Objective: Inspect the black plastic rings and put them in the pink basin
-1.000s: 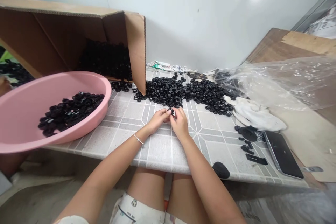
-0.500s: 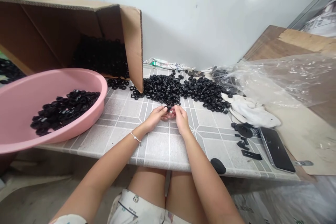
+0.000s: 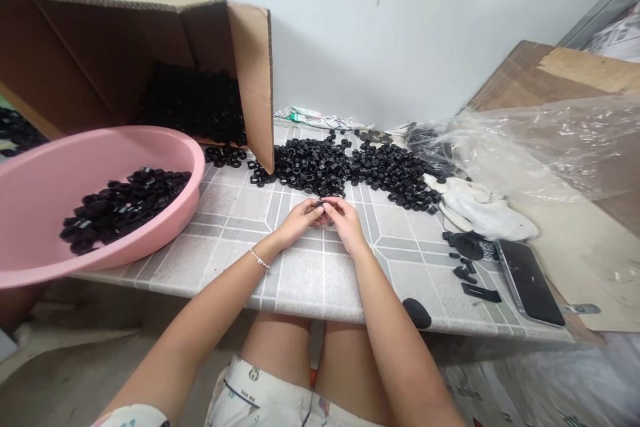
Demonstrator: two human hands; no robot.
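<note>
Head view: left hand (image 3: 299, 221) and right hand (image 3: 346, 219) both pinch one small black part (image 3: 319, 204) between fingertips, just in front of the loose pile (image 3: 313, 167) of black rings. Using that pile as landmark: cardboard box (image 3: 253, 80) to its left, on its side, more black parts inside; pink basin (image 3: 193, 197) farther left and nearer the person, partly filled with black rings. White cloth (image 3: 487, 210) just right of pile, phone (image 3: 531, 282) beyond it, nearer table edge. Clear plastic sheet (image 3: 545, 140) right of pile too. All parts look alike, exact shape of held one unclear.
</note>
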